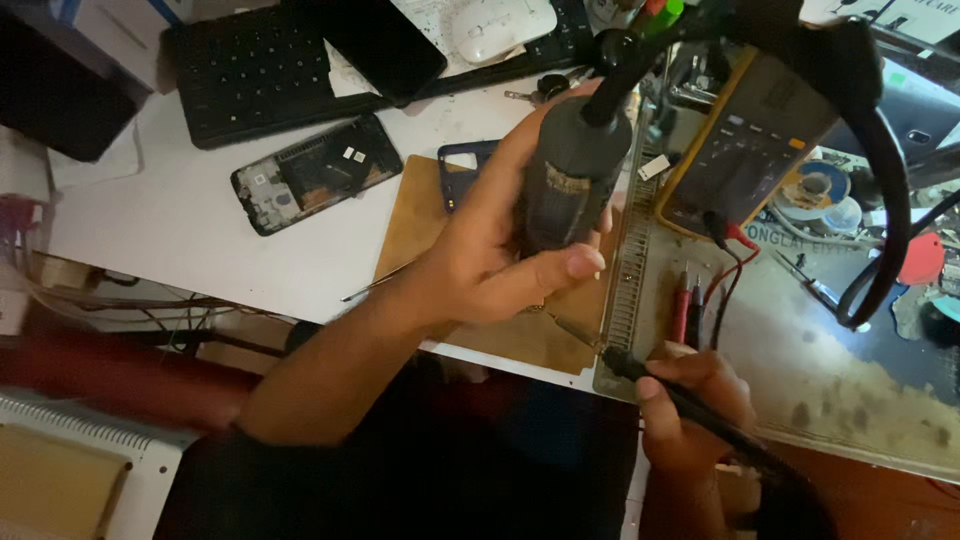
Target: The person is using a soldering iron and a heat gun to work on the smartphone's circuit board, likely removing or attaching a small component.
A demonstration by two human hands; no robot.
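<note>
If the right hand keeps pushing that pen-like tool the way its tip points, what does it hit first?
The right hand aims the black pen-like tool up and left. First in that line looks to be the brown board under the left hand, near its front edge, though depth is unclear from this single view.

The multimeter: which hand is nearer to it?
Left. The left hand, gripping a black cylindrical tool, is just beside the multimeter; the right hand, holding a pen-like iron, is well below it.

Hot-air handle (572,175) in left, soldering iron (690,405) in right.
</note>
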